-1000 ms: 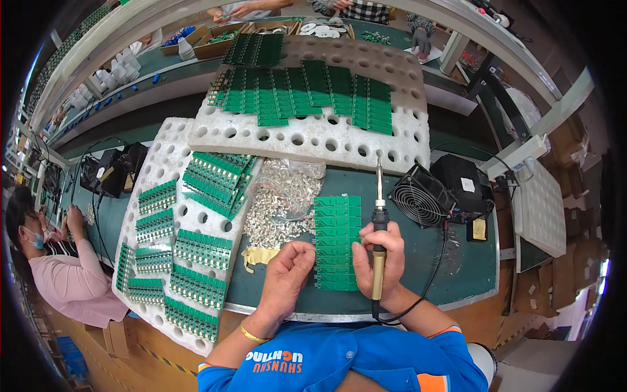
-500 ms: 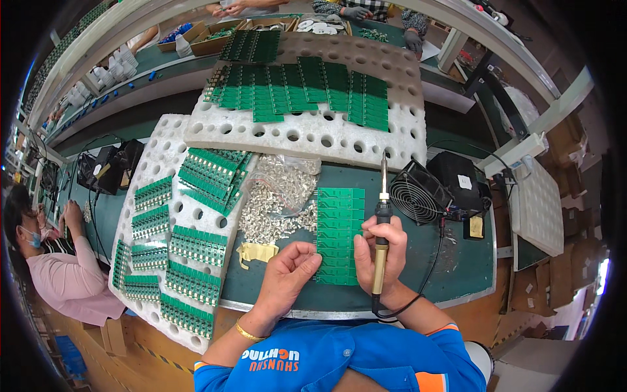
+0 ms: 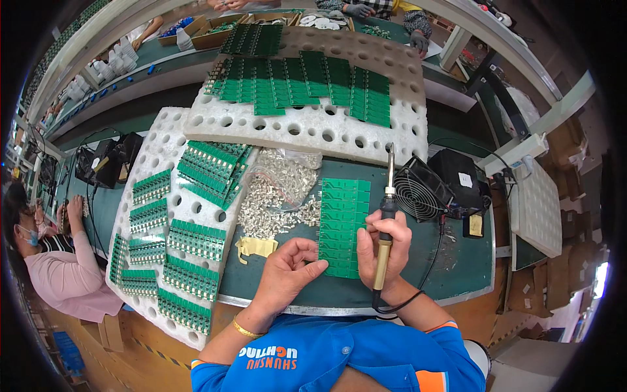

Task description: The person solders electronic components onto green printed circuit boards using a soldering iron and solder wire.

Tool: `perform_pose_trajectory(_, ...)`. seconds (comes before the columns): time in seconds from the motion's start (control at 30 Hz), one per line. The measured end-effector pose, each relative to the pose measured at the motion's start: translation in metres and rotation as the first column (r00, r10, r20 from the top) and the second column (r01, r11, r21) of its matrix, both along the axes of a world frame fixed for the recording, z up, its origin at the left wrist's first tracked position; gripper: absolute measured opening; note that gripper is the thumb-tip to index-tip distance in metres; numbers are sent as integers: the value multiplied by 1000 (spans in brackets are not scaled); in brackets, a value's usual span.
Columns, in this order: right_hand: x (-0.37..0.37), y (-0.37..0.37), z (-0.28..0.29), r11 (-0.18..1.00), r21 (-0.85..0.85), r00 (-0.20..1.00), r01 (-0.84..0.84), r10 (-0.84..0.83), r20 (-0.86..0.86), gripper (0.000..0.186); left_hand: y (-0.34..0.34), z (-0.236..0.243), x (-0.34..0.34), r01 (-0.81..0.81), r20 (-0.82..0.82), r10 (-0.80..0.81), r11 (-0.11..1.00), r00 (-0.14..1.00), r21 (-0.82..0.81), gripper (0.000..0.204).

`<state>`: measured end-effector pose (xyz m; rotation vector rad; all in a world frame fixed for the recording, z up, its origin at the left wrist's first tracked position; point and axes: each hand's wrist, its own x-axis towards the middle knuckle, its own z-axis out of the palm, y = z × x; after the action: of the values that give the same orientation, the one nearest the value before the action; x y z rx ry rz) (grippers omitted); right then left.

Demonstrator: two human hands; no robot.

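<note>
Gripping one soldering iron (image 3: 388,208), the right hand (image 3: 396,248) sits right of centre. One green circuit board (image 3: 343,228) is at centre, the left hand (image 3: 287,274) at its edge, pinch unclear; eight separate boards (image 3: 197,239) lie on the left foam panel (image 3: 157,153).

Right-hand grip (image 3: 396,240) around a black-and-gold pen-shaped soldering iron (image 3: 388,208), left-hand grip (image 3: 287,268) at a flat green rectangular circuit panel (image 3: 342,225), small silvery metal pieces (image 3: 260,219) at left, white perforated foam slab (image 3: 346,126) far
</note>
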<state>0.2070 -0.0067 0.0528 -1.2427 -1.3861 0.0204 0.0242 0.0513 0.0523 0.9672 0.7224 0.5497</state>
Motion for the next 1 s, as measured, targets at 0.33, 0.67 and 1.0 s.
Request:
perform_pose_trajectory(0.33, -3, -8, 4, 998, 55, 994, 2, -8, 113, 44, -1, -3, -2, 20, 43, -19, 1000, 999, -10, 27)
perform_pose_trajectory(0.67, 0, 1, 2, 993, 69, 995, 101, -101, 4, 38, -1, 1, 1, 24, 30, -25, 1000, 999, 13, 29)
perform_pose_trajectory(1.0, -4, 13, -4, 991, 117, 997, 72, -66, -51, 36, -3, 0, -9, -19, -7, 19, 997, 1000, 76, 32)
